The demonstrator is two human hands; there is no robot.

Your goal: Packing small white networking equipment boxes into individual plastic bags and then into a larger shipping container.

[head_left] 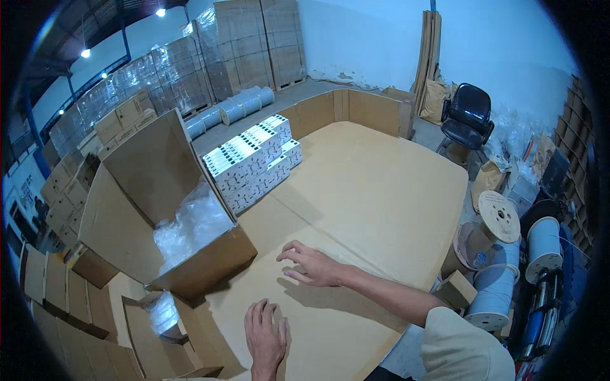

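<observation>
Both my hands are over a broad cardboard-covered table [381, 184]. My left hand [265, 335] is low in the view, back upward, fingers slightly bent and apart, holding nothing. Farther right and forward, my right hand [310, 265] hovers above the cardboard with curled fingers spread and its thumb apart; nothing is in it. Just beyond and left of the hands stands a large open carton [210, 260] with crumpled clear plastic bags [190, 225] inside. Stacked white printed boxes [244, 162] sit behind it on the table.
At lower left, a smaller open carton [136, 324] holds a plastic-wrapped item [166, 314]. Cable spools [492, 295] crowd the floor at right, near a black chair [467, 114]. An upright cardboard strip [372, 113] borders the table's far edge. Wrapped pallets [248, 47] stand behind.
</observation>
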